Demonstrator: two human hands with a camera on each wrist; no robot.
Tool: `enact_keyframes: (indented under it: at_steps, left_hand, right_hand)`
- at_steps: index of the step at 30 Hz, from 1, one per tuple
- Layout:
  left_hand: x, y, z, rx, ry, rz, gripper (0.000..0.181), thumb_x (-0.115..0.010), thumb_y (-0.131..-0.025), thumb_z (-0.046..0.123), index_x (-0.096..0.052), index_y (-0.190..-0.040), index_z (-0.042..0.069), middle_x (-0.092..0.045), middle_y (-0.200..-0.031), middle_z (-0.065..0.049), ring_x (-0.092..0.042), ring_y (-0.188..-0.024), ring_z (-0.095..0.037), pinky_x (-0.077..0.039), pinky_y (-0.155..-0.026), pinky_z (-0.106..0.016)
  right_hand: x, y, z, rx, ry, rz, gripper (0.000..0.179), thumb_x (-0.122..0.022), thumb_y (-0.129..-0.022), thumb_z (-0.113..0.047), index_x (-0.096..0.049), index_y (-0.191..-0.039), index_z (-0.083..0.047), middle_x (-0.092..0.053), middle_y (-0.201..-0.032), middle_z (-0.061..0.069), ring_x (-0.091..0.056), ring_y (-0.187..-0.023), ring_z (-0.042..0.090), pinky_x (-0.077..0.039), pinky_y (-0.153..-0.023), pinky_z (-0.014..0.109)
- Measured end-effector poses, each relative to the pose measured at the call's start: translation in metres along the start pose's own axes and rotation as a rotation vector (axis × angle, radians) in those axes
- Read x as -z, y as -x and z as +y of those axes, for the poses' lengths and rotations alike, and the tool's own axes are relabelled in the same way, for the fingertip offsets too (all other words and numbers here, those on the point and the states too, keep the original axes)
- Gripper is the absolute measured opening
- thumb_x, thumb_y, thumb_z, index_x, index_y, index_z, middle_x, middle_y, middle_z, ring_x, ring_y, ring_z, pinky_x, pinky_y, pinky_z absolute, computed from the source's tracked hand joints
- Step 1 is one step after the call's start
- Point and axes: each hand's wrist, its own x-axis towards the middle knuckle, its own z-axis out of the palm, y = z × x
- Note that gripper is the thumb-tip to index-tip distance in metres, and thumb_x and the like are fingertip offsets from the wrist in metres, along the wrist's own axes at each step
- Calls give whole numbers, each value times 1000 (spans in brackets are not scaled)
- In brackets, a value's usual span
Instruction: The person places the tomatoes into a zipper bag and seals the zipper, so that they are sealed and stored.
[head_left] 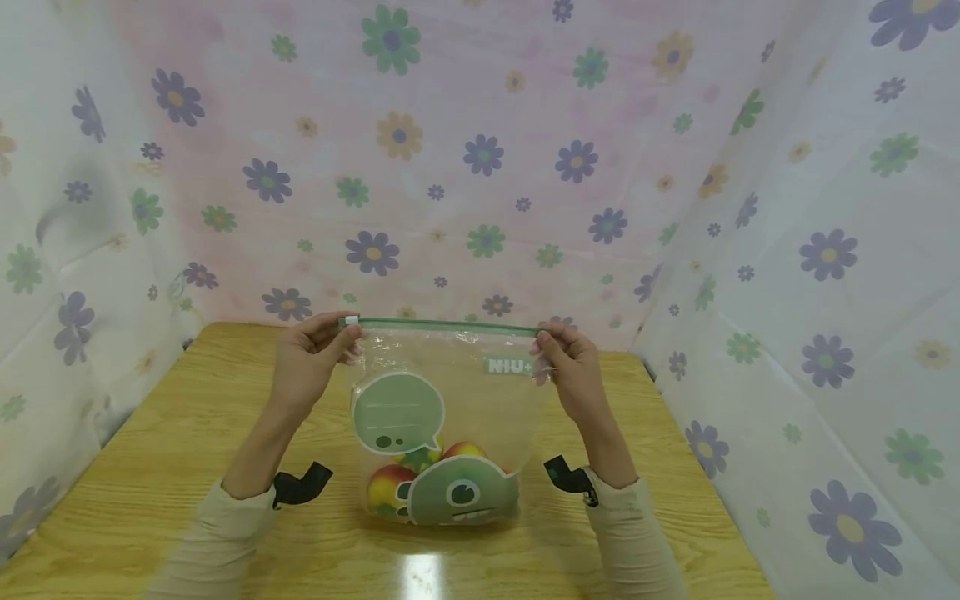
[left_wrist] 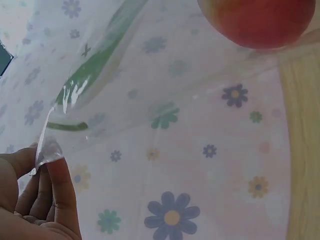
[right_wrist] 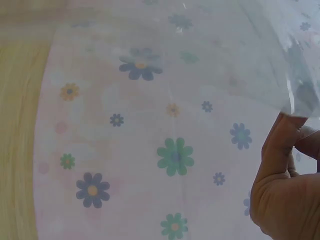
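A clear zip bag (head_left: 480, 408) with a green zip edge and green cartoon prints stands upright in the head view, its bottom at the table. Several red and yellow fruits (head_left: 386, 490), perhaps apples or peaches, lie in its lower part, partly hidden by the prints. My left hand (head_left: 311, 358) pinches the top left corner, beside a white slider (head_left: 351, 320). At the top right corner, my right hand (head_left: 573, 371) pinches the edge between thumb and fingers. One red fruit (left_wrist: 260, 22) shows through the plastic in the left wrist view.
The bag is over a wood-grain table (head_left: 210, 400). Flower-printed cloth walls (head_left: 450, 192) enclose the back and both sides. A black device (head_left: 303, 485) is strapped at the left wrist, and another black device (head_left: 566, 477) at the right.
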Motion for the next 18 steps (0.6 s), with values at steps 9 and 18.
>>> enact_keyframes:
  at_steps: [9,18]
  left_hand:
    - [1,7,-15,98,55,-24,14,-65,-100,7,-75,-110,7,-77,-91,9,-71,-73,-4,-58,-67,-19]
    - [-8,1,-30,178,148,100,11,-66,-99,8,-76,-98,14,-76,-84,8,-71,-71,-4,-59,-65,-20]
  right_hand:
    - [12,1,0,-174,134,-24,15,-54,-106,-13,-52,-119,-5,-65,-99,-4,-62,-86,9,-59,-68,25]
    - [14,-4,21,-110,179,-77,10,-56,-106,-14,-49,-104,-7,-65,-100,-2,-67,-73,11,-58,-60,23]
